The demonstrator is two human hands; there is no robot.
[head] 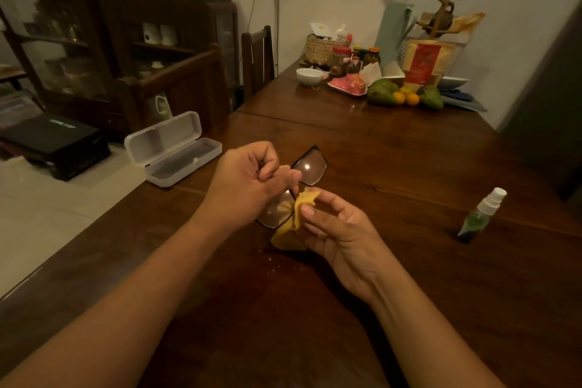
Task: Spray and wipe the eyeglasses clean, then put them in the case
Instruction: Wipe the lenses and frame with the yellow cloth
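Left hand point(248, 181): gripping the dark-framed eyeglasses point(310, 167) at the bridge.
Right hand point(338, 230): pinching the yellow cloth point(296, 214) on the nearer lens.
Clear plastic case point(171, 149): open on the wooden bench point(393, 167).

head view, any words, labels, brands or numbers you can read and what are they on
Nothing reads clearly.
Black box on the floor: pale logo lettering, too blurred to read.
Red pouch at the far end of the table: label print too small.
Jars and white bottle: labels unreadable.
Spray bottle, case, glasses, cloth: no text visible.
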